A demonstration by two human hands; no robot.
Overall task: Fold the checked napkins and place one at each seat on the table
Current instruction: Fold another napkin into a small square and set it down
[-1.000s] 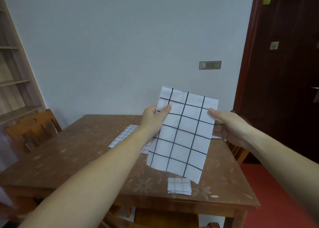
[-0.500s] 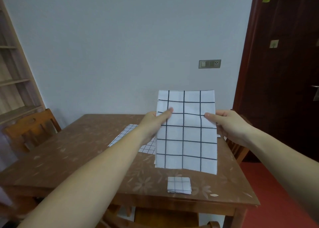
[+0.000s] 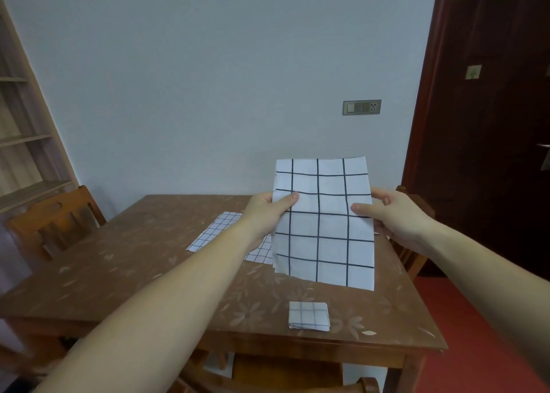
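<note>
- A checked napkin is held upright above the table, over its right half.
- Its left edge is pinched by the left hand, with the thumb on the near face.
- Its right edge is pinched by the right hand, thumb likewise in front.
- A folded napkin is laid near the table's front edge.
- Unfolded napkins are spread flat at the table's middle, partly hidden.
- A chair is set at the table's left side.

Matt cloth napkin, glossy wooden table
</note>
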